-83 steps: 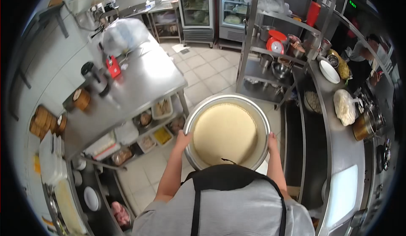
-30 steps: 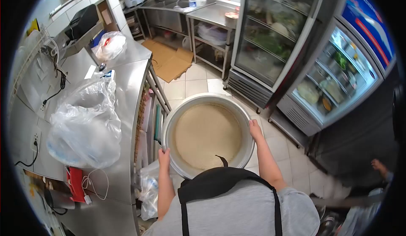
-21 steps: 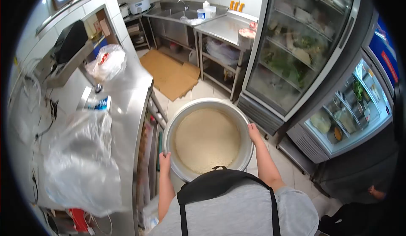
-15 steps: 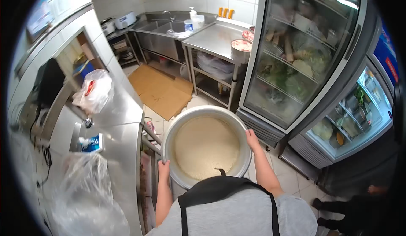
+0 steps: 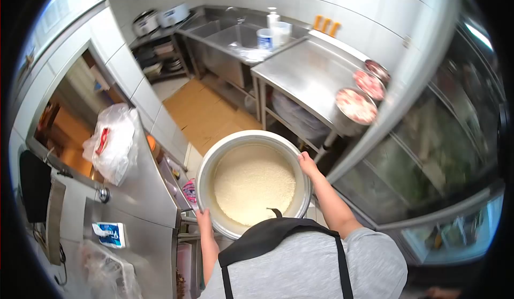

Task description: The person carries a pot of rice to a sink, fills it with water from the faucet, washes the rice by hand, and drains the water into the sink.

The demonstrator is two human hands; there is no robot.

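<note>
A large round metal pot (image 5: 201,189) is held out in front of my body, with pale, cream-coloured contents (image 5: 254,184) inside; whether these are grains or liquid I cannot tell. My left hand (image 5: 204,218) grips its rim at the lower left. On the right side, my right hand (image 5: 307,164) is closed on the rim, arm stretched forward. The near edge of the pot is hidden behind the black apron (image 5: 267,234).
Ahead is a sink (image 5: 238,35) beside a steel table (image 5: 305,68) bearing pots of pinkish meat (image 5: 355,106). Cardboard (image 5: 201,109) lies on the floor. A steel counter (image 5: 150,213) with a plastic bag (image 5: 115,143) stands left, glass-door fridges (image 5: 417,159) right.
The view has moved from between counters and shelves toward the sink corner. The sink, table and meat pots now appear closer. Both hands have kept hold of the pot throughout.
</note>
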